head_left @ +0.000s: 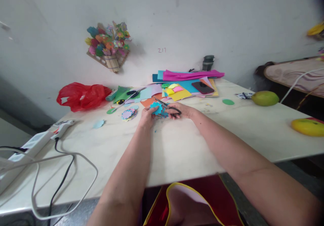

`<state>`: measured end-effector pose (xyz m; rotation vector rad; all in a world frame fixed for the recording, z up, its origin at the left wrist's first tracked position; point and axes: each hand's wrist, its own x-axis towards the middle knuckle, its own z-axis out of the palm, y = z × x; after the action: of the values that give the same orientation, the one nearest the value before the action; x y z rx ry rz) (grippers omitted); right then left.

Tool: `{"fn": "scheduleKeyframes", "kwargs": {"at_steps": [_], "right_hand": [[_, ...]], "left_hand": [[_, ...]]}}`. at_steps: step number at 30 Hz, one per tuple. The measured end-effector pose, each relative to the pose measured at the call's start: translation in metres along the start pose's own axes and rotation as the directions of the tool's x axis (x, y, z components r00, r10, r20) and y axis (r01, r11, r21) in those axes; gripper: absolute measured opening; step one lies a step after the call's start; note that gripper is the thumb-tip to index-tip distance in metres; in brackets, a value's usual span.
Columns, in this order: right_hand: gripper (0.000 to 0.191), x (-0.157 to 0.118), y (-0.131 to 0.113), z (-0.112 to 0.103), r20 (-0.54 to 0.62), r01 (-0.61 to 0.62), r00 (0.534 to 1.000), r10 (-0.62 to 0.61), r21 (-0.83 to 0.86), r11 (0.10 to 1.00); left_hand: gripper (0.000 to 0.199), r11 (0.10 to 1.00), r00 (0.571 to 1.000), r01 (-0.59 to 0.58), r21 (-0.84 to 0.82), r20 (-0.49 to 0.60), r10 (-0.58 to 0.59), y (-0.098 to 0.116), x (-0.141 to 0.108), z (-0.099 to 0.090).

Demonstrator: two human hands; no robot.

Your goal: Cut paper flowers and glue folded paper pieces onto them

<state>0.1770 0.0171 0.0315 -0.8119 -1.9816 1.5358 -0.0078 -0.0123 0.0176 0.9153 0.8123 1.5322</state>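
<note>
Near the middle of the table, my left hand (147, 115) pinches a blue paper flower (156, 108) with a scalloped edge. My right hand (182, 110) is closed round the black handles of a pair of scissors (162, 102), whose blades lie close to the flower's right side. Blue paper scraps (164, 114) show under the scissors. A small stack of scalloped paper flowers (128, 114), lilac on top, lies left of my left hand. Farther left is a single pale blue paper piece (99, 124).
Coloured sheets (186, 92), a phone (203, 87) and a second pair of scissors (133, 93) lie at the back, beside a red plastic bag (83, 96). A power strip (32, 145) with loose cables is on the left. Two mangoes (265, 98) sit on the right.
</note>
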Motion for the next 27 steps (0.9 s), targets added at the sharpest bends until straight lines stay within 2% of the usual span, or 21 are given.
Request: {"fn": "scheduleKeyframes", "kwargs": {"at_steps": [11,27], "right_hand": [[0.024,-0.0009,-0.0029,0.0019,-0.012,-0.038,0.999,0.038,0.011,0.999],[0.025,-0.0008,-0.0033,0.0024,-0.020,-0.032,0.999,0.032,-0.010,0.999]], "left_hand": [[0.024,1.000,1.000,0.007,-0.010,-0.007,-0.007,-0.0006,0.0010,-0.0011],[0.026,1.000,1.000,0.012,-0.013,-0.016,-0.012,-0.0016,0.0025,-0.0044]]}}
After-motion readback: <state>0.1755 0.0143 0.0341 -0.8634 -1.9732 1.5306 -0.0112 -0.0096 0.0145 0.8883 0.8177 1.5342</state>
